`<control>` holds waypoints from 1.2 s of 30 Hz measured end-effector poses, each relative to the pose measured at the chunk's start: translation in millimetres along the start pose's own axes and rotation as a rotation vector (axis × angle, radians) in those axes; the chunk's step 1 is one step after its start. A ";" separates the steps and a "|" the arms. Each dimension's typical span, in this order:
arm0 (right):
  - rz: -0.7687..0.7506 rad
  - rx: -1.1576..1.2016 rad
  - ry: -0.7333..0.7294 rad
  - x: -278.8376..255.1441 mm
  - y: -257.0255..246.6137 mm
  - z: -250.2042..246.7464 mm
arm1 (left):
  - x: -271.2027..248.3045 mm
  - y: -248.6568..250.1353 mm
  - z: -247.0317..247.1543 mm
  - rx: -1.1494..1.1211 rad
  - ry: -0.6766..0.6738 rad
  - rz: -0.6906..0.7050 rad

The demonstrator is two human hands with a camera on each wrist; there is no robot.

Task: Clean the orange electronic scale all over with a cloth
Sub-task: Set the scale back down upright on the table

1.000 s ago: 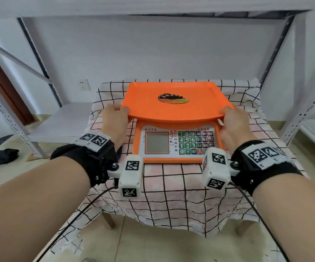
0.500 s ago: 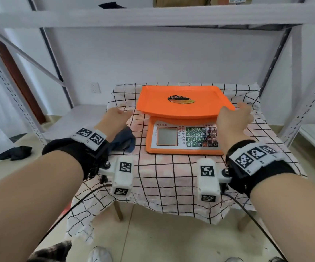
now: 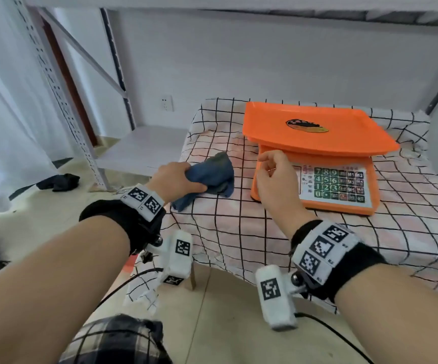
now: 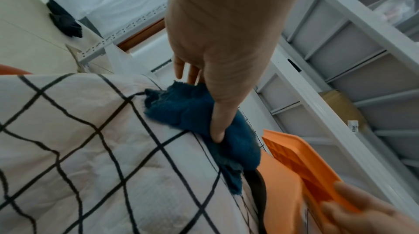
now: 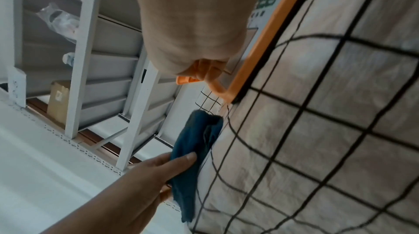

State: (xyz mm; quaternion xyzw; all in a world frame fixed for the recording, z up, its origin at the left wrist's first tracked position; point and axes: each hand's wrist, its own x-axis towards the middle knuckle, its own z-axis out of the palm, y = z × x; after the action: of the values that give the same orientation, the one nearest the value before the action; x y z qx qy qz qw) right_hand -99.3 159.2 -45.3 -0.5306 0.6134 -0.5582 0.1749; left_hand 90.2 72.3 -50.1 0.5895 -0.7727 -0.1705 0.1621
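White metal shelving [image 3: 63,82] frames a small desk [image 3: 239,232] draped in a black-grid sheet, with a grey wall and a socket [image 3: 167,103] behind. Far to the left of both hands, dark rags [image 3: 59,182] lie on the pale floor beside a shelving post.

At the desk's left edge the left hand [image 3: 172,179] grips a crumpled blue cloth [image 3: 211,174]: the thumb presses across the top of it and the fingers curl round its far side, as the left wrist view shows [image 4: 217,112]. That cloth [image 4: 204,121] rests on the sheet, just left of the scale's base and not touching it in the head view.

Right of the cloth, the right hand [image 3: 275,179] is held over the front left corner of the orange scale [image 3: 315,153], fingers loosely curled and holding nothing. From the right wrist view the fingertips [image 5: 208,71] sit right at the scale's corner [image 5: 226,94], but whether they touch it I cannot tell.

Beyond that hand and to its right, the scale stands upright on the sheet, its tray [image 3: 312,127] level on top with a dark oval label, and the green keypad [image 3: 338,185] facing the person. Black straps with square markers wrap both wrists.
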 end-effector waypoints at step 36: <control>0.374 -0.531 -0.670 -38.9 129.4 340.4 | 59.1 -314.8 129.3 -0.313 -0.139 -0.568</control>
State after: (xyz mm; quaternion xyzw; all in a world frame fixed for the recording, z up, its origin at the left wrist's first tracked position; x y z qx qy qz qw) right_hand 131.0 -2.0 -280.0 -0.5883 0.7299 -0.1388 0.3192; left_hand 286.3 -53.2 -305.3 0.7361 -0.5513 -0.3654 0.1435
